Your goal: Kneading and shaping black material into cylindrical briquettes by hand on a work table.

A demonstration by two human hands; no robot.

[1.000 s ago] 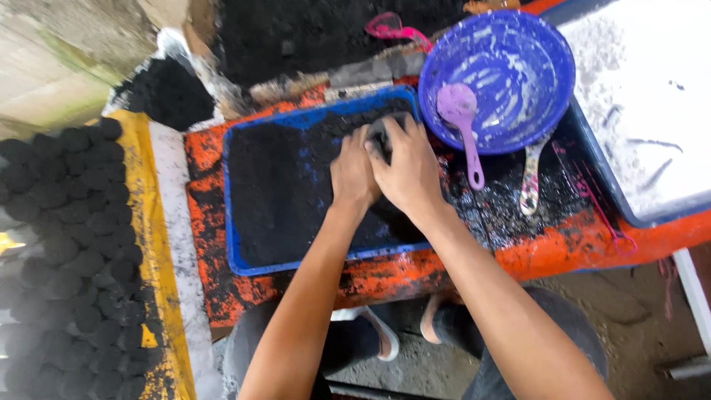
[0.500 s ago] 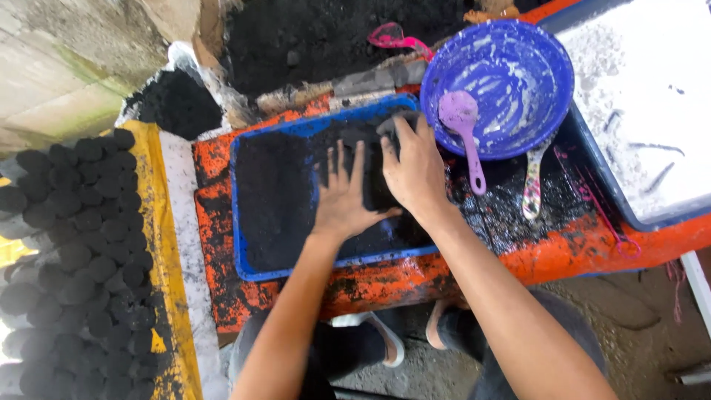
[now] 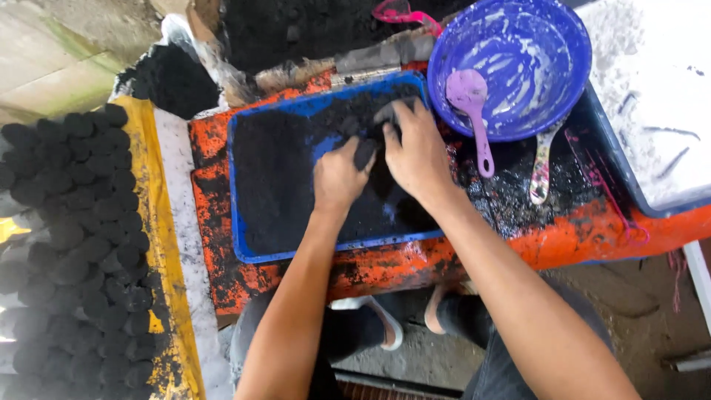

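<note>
A blue rectangular tray point(image 3: 238, 222) full of black powder sits on an orange, soot-stained table point(image 3: 385, 267). Both my hands are inside the tray at its right half. My left hand point(image 3: 339, 176) is curled around a clump of the black powder point(image 3: 366, 153). My right hand point(image 3: 416, 150) lies beside it, fingers bent down over the same dark clump and touching the left hand's fingers. Both hands are smeared with black dust.
A round blue bowl point(image 3: 552, 44) with white smears holds a purple scoop point(image 3: 471, 104). A spoon point(image 3: 541, 163) lies below it. A white-dusted tray point(image 3: 659, 96) stands at the right. Several black round briquettes point(image 3: 74, 244) fill a yellow-edged board at the left. A black heap point(image 3: 296, 30) lies behind.
My left hand, flat and spread on the powder half a second ago, has curled up and moved right against my right hand, gathering black powder between them.
</note>
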